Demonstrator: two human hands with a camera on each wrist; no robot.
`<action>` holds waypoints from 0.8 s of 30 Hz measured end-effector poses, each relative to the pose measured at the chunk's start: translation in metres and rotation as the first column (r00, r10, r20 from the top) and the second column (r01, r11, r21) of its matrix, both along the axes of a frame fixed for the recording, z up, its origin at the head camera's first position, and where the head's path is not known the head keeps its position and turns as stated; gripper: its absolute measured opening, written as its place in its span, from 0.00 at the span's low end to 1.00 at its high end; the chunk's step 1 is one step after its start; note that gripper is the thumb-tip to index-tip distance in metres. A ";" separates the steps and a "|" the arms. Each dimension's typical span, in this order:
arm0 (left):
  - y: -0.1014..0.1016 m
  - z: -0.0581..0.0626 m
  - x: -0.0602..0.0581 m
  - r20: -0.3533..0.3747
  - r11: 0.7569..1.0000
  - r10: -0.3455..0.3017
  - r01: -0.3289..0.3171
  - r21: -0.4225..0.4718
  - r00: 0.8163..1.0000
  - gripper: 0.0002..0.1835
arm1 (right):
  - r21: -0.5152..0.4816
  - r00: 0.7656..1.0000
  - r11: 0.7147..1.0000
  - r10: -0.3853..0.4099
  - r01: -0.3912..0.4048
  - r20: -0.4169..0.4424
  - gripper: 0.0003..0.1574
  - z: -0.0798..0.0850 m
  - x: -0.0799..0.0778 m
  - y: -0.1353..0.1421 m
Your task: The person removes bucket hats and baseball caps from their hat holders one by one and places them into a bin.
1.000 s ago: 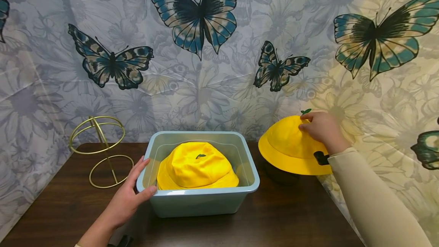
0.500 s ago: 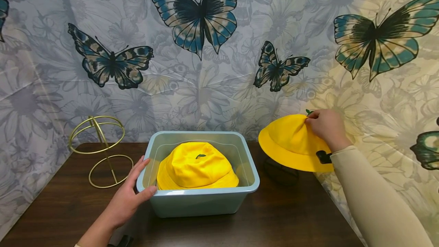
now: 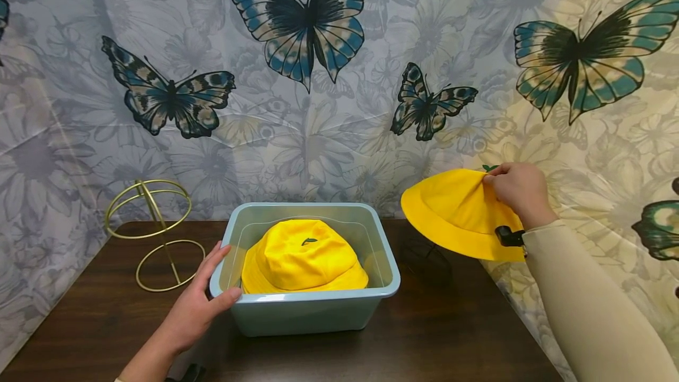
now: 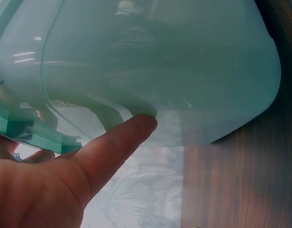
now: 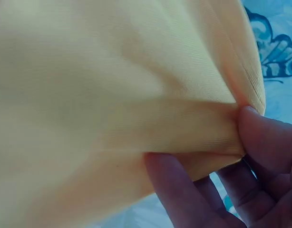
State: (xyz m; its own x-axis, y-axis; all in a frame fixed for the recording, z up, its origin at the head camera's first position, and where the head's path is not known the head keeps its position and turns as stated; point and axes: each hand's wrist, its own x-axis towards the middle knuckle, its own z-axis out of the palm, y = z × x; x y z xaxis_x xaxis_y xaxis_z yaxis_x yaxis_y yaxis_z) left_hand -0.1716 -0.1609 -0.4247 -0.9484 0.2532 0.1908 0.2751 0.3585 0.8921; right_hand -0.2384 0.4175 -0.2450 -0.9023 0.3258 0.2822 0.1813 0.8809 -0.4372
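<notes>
A yellow bucket hat (image 3: 458,208) with a green sprout on its crown hangs tilted at the right in the head view. My right hand (image 3: 522,190) pinches the crown's cloth beside the sprout; thumb and fingers gather the fabric in the right wrist view. Below the hat, a dark wire stand (image 3: 432,252) shows faintly. Another yellow bucket hat (image 3: 305,255) lies in a pale blue-green plastic tub (image 3: 318,314). My left hand (image 3: 193,305) rests at the tub's near left corner with fairly straight fingers and thumb. Its thumb (image 4: 120,147) lies against the tub wall in the left wrist view.
A gold wire hat stand (image 3: 164,243) with several rings stands left of the tub. Everything stands on a dark wooden table (image 3: 419,343). A butterfly-patterned cloth (image 3: 329,152) hangs behind the table and along its right side.
My right hand has lifted the hat off the dark stand, up and slightly right, and the hat has tilted. The left hand and tub have stayed in place.
</notes>
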 end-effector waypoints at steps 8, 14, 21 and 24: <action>0.000 0.001 0.001 -0.014 1.000 -0.004 0.004 0.005 1.000 0.42 | 0.212 0.998 0.976 0.049 -0.043 -0.025 0.18 0.008 0.001 -0.010; -0.001 0.001 0.002 -0.005 1.000 0.000 0.000 0.000 1.000 0.42 | 0.441 0.985 0.889 0.164 -0.122 -0.058 0.15 0.007 -0.001 -0.027; 0.000 0.000 0.001 -0.005 1.000 -0.003 0.003 -0.005 1.000 0.42 | 0.562 0.973 0.810 0.227 -0.170 -0.032 0.11 0.004 0.001 -0.033; 0.000 0.001 0.001 -0.006 1.000 -0.003 0.003 0.000 1.000 0.42 | 0.585 0.964 0.788 0.261 -0.190 -0.039 0.11 0.005 0.002 -0.035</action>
State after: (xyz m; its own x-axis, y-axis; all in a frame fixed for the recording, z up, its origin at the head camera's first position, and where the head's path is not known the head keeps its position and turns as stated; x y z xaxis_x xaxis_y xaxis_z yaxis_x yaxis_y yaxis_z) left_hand -0.1703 -0.1611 -0.4238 -0.9465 0.2561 0.1961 0.2812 0.3576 0.8905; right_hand -0.2368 0.3829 -0.2402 -0.8801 -0.1360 0.4548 -0.0727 0.9854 0.1541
